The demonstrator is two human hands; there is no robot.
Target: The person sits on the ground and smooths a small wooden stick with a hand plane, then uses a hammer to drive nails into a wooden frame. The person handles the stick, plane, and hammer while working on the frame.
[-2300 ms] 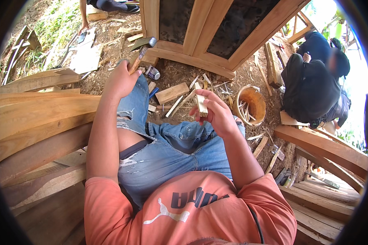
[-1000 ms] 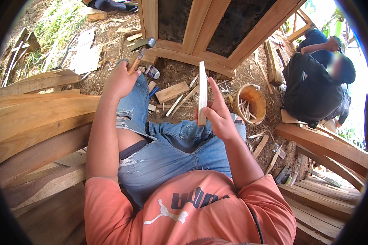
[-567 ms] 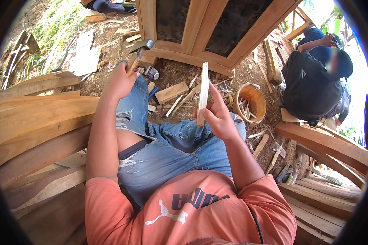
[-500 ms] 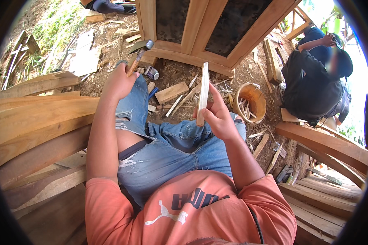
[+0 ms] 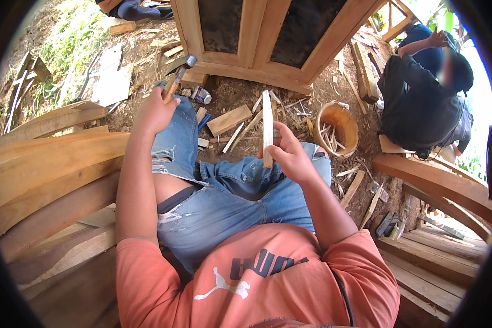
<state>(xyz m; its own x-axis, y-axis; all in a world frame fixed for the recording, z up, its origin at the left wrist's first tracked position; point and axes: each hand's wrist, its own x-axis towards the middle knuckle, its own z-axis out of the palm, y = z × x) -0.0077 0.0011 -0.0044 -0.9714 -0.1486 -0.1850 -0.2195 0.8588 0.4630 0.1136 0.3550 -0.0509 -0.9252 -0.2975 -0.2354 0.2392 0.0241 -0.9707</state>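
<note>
In my left hand (image 5: 156, 113), raised over my left knee, is a hatchet (image 5: 175, 82). My fingers wrap its wooden handle; its head has a dark, flared blade and a bright, blunt back end. My right hand (image 5: 291, 153) is in front of my lap, with thumb and fingers gripping a narrow, pale wood strip (image 5: 267, 123) near its lower end. The strip stands nearly upright, its upper end pointing away from me. A clear gap lies between hatchet and strip. Part of the fingers behind the strip is hidden.
Ahead stands a wooden panelled frame (image 5: 251, 65). An orange-brown bucket (image 5: 337, 131) holding wood slivers stands right of my right hand. Scraps such as a short board (image 5: 229, 121) litter the ground. Planks (image 5: 54, 158) flank my left; another person (image 5: 421, 104) sits at right.
The hatchet and my left hand have shifted slightly left. My right hand has moved a little left with the strip, which has turned to show a narrower face. Both grips stay the same.
</note>
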